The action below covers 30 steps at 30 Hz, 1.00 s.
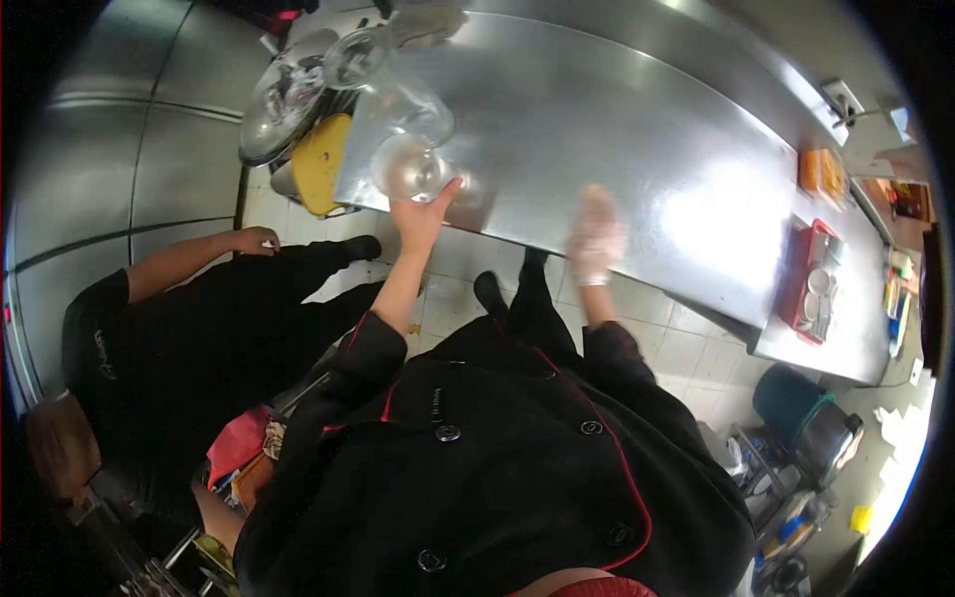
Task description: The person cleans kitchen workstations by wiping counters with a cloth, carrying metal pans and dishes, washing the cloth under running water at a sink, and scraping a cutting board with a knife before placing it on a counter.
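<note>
With the middle of the view as the dial's centre, a co-worker in black [169,348] is standing at nine o'clock, one arm reaching out. Towards half past ten, a wide metal bowl [261,134] is sitting beyond a yellow panel [320,169]. At eleven o'clock, a clear bowl [356,58] is lying near the desk's far left end. Closer in, also at eleven, the left hand [423,211] is holding a clear round container [390,164] over the near left corner of the metal desk [557,109]; a second clear vessel [428,111] is standing just beyond it. At two o'clock, the gloved right hand [595,237] is blurring above the desk's front edge; its opening I cannot tell. At three, a red tray [799,298] is holding small round pieces, and an orange-filled box [824,175] is resting further towards two.
</note>
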Each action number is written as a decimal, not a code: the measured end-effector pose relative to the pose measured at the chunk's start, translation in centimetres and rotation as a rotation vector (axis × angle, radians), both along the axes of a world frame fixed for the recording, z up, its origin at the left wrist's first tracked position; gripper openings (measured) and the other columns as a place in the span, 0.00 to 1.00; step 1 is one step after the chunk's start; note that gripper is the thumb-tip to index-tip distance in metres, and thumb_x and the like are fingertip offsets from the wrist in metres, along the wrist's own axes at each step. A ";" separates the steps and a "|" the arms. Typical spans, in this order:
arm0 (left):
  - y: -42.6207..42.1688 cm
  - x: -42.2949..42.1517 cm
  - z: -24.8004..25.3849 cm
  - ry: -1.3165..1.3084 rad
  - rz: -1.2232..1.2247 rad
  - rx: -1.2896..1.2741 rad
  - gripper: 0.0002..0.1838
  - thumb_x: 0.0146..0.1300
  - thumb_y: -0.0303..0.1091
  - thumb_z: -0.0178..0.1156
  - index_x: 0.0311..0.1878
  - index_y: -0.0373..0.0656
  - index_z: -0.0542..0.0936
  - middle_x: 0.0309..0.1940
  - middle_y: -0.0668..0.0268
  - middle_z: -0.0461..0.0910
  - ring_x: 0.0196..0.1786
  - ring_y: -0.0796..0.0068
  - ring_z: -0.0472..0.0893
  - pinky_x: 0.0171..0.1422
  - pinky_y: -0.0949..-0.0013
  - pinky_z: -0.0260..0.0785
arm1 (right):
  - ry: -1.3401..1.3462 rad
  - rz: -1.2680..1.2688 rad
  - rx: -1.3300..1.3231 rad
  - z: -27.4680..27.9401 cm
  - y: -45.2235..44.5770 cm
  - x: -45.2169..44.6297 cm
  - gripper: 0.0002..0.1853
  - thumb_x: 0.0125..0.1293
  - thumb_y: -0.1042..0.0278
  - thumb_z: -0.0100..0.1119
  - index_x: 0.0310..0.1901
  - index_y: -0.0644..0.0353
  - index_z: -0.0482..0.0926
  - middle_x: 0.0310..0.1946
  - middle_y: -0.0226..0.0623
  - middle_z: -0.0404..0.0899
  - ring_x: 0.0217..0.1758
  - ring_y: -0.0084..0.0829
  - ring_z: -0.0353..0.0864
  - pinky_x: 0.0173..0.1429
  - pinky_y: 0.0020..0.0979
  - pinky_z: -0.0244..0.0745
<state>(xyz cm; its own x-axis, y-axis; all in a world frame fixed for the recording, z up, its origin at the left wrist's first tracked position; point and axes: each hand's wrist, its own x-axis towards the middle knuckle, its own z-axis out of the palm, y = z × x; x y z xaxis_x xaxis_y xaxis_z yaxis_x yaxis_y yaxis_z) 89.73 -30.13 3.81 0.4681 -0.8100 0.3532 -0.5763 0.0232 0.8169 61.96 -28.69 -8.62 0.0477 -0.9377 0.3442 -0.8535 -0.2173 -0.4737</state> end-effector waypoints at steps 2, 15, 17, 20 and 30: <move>-0.2 0.7 0.6 -0.077 -0.012 -0.012 0.33 0.38 0.40 0.76 0.47 0.34 0.73 0.44 0.57 0.76 0.48 0.64 0.75 0.54 0.65 0.65 | 0.112 0.168 0.031 -1.9 2.8 10.0 0.24 0.53 0.69 0.52 0.54 0.61 0.69 0.53 0.43 0.70 0.58 0.40 0.66 0.62 0.42 0.59; 9.1 11.0 8.6 -0.003 0.195 0.097 0.28 0.35 0.31 0.76 0.43 0.36 0.76 0.39 0.63 0.80 0.41 0.72 0.78 0.48 0.69 0.69 | -0.293 -0.110 -0.020 3.7 -3.7 10.6 0.24 0.61 0.66 0.50 0.60 0.56 0.65 0.55 0.39 0.69 0.58 0.35 0.67 0.62 0.33 0.63; 10.2 11.3 9.2 -0.004 0.191 0.123 0.29 0.36 0.32 0.76 0.44 0.36 0.76 0.39 0.62 0.79 0.41 0.72 0.77 0.48 0.69 0.69 | 0.201 0.030 -0.142 3.4 -3.8 16.9 0.22 0.64 0.67 0.45 0.60 0.58 0.64 0.55 0.39 0.69 0.60 0.34 0.65 0.65 0.32 0.61; 10.1 10.8 9.5 0.082 0.126 0.122 0.30 0.36 0.35 0.76 0.45 0.35 0.75 0.40 0.61 0.79 0.43 0.71 0.77 0.49 0.69 0.68 | 0.389 0.405 0.004 0.9 -1.4 29.2 0.21 0.62 0.67 0.44 0.58 0.56 0.67 0.54 0.37 0.72 0.56 0.34 0.71 0.59 0.34 0.66; 0.2 2.9 4.8 0.144 -0.177 0.173 0.31 0.30 0.43 0.76 0.41 0.41 0.78 0.37 0.58 0.80 0.41 0.61 0.80 0.45 0.65 0.71 | 0.414 1.438 0.459 0.1 7.4 33.0 0.19 0.64 0.63 0.43 0.57 0.54 0.66 0.51 0.38 0.72 0.53 0.37 0.71 0.57 0.35 0.66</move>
<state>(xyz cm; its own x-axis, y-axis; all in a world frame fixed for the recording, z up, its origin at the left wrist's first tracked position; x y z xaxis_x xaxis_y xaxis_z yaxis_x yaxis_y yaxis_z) 92.67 -29.97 8.63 0.3491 -0.9261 0.1429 -0.4538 -0.0337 0.8905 94.94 -21.25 -8.55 0.9768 -0.0403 -0.2104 -0.1466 -0.8418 -0.5195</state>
